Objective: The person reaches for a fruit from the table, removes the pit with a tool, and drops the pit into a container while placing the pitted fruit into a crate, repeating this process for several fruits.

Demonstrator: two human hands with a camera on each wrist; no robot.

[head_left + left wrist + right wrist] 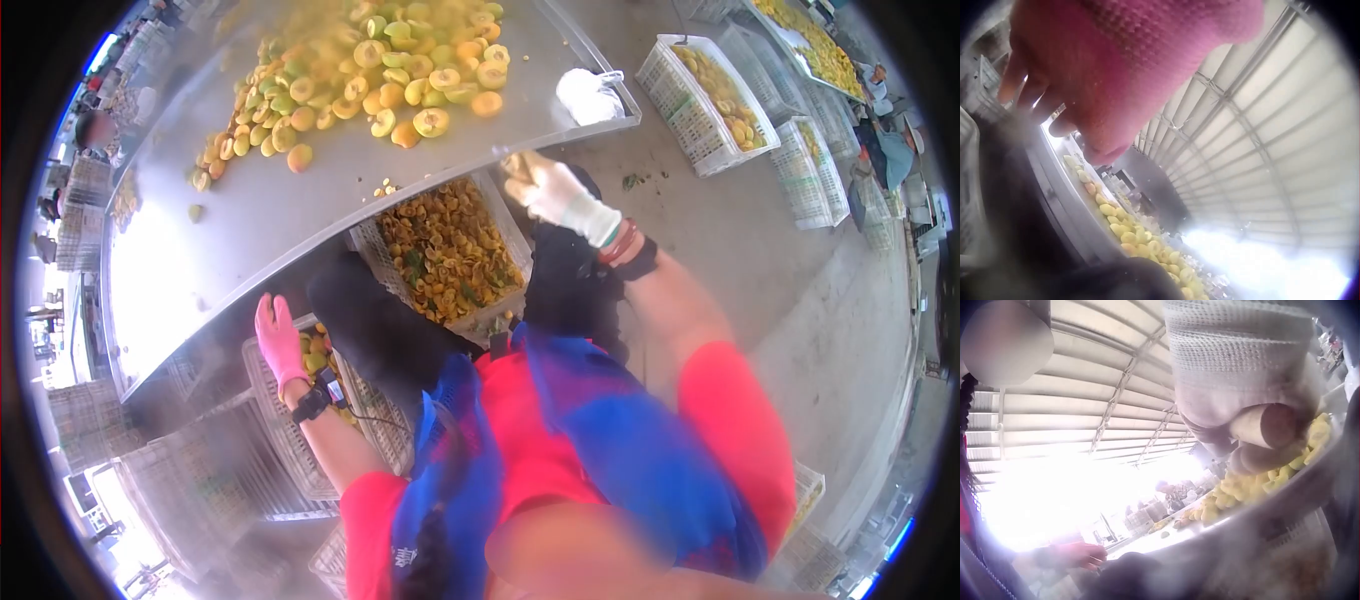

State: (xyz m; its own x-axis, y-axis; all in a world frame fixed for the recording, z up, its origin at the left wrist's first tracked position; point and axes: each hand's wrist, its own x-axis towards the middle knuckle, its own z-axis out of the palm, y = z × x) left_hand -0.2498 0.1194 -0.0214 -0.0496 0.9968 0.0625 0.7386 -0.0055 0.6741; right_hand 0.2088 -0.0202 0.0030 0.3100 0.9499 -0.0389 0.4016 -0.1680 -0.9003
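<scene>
Head view: a steel table (pixel 250 240) stands on a concrete floor (pixel 740 260) among white crates (pixel 705 100). The fruit pile (pixel 370 70) lies at twelve o'clock. The pink-gloved left hand (pixel 278 340), fingers straight, rests at the table's rim, at seven o'clock from the pile and well apart from it. The white-gloved right hand (pixel 555 192) is at the rim, at four o'clock from the pile.

Left wrist view: under a corrugated roof (pixel 1272 125), the fruit pile (pixel 1135 234) lies at six o'clock from the hand.

Right wrist view: curled fingers (pixel 1266 425) are near the fruit pile (pixel 1241 487). Whether they hold anything cannot be told.

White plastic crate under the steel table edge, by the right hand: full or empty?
Nearly full: the white plastic crate holds orange-brown fruit pieces up to its rim.
</scene>
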